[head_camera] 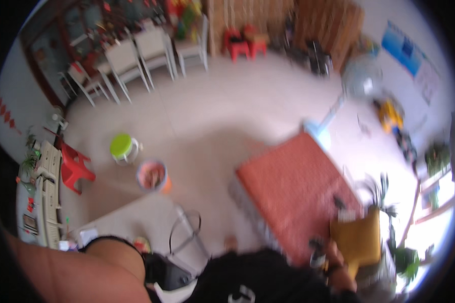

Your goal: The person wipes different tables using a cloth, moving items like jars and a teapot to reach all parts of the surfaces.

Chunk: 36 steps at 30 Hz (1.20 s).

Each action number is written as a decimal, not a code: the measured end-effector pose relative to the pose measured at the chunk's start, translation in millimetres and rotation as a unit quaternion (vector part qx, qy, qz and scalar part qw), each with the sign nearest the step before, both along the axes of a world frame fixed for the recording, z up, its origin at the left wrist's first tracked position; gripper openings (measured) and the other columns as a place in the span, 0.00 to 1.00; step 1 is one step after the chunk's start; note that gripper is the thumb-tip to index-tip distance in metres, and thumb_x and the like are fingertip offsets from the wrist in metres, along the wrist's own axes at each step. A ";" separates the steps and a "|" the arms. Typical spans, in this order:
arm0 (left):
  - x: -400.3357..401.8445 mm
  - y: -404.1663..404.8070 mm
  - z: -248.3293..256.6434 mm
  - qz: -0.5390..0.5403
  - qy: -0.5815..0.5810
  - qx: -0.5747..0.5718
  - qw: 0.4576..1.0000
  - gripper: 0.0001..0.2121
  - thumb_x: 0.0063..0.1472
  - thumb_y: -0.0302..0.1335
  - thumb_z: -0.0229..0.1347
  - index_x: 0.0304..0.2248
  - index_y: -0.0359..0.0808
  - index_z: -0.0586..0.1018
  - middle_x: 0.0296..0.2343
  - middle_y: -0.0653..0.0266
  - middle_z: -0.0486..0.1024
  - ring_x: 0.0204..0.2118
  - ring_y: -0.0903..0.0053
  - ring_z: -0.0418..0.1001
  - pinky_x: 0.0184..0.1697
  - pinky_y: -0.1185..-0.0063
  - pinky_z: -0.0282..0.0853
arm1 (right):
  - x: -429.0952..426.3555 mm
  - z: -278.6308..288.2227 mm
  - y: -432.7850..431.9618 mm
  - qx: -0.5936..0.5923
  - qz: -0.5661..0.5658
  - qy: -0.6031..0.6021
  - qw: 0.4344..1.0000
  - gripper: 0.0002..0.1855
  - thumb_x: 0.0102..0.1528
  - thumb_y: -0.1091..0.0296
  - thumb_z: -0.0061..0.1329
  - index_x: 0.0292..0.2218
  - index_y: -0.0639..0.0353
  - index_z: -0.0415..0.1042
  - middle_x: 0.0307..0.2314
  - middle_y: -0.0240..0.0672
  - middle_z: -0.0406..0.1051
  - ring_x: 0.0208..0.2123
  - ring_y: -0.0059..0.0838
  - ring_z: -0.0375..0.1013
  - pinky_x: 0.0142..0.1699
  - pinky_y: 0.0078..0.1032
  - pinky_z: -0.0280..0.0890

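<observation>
My left arm (79, 265) fills the lower left, very near the camera, and its hand is out of view. My right hand (333, 253) is at the lower right, with a dark band at the wrist. Beside its fingers is a small object with a dark top and pale body (317, 252); blur hides whether I grip it. A mustard-yellow cushion or seat back (358, 240) lies just right of this hand. Under and beyond the hand spreads a red woven cover (295, 185) on a low piece of furniture. My black shirt (258, 274) occupies the bottom middle.
A pale table (129, 212) stands front left, beside a pink-lined bin (151, 176), a green-topped stool (121, 146) and a red plastic chair (74, 166). A standing fan (362, 77) is beyond the red cover. White dining chairs (125, 62) are at the back; houseplants (405, 261) stand right.
</observation>
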State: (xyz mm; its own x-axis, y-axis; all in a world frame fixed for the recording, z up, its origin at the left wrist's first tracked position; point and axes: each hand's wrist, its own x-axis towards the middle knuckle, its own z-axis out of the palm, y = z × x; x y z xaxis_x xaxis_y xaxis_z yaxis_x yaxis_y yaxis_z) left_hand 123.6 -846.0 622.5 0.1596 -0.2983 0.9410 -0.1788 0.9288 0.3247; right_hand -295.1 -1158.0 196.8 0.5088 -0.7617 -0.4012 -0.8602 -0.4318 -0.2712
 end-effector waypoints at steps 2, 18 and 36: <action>-1.9 -1.9 11.4 -0.036 -0.034 -0.073 0.996 0.19 0.46 0.34 0.54 0.35 0.31 0.68 0.37 0.57 0.64 0.41 0.69 0.64 0.44 0.72 0.58 | 0.0 -17.1 -24.8 0.086 -0.098 -0.118 0.984 0.16 0.39 0.63 0.50 0.32 0.60 0.70 0.21 0.37 0.69 0.25 0.27 0.70 0.31 0.24 0.64; 98.5 -78.6 12.4 0.035 0.005 -0.071 0.997 0.18 0.47 0.39 0.51 0.33 0.33 0.70 0.33 0.59 0.68 0.39 0.69 0.65 0.43 0.73 0.59 | 221.9 -39.4 -178.0 0.120 -0.116 -0.062 0.984 0.22 0.33 0.66 0.52 0.34 0.60 0.68 0.28 0.42 0.69 0.32 0.35 0.70 0.36 0.28 0.64; 328.5 -117.7 21.0 -0.208 -0.141 -0.103 0.962 0.19 0.49 0.44 0.48 0.30 0.35 0.74 0.29 0.62 0.71 0.37 0.70 0.67 0.42 0.74 0.60 | 625.1 -14.7 -232.6 0.130 0.069 -0.051 0.988 0.16 0.37 0.61 0.49 0.31 0.57 0.70 0.26 0.41 0.70 0.32 0.36 0.69 0.38 0.28 0.63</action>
State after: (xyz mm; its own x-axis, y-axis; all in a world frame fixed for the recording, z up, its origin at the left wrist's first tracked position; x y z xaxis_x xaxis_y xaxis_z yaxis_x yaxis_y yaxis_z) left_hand 452.1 -963.7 643.6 -0.2041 -0.0836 0.9754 0.1693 0.9783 0.1193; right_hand 330.0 -1390.6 182.0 0.6477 -0.5607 -0.5158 -0.7612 -0.4471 -0.4697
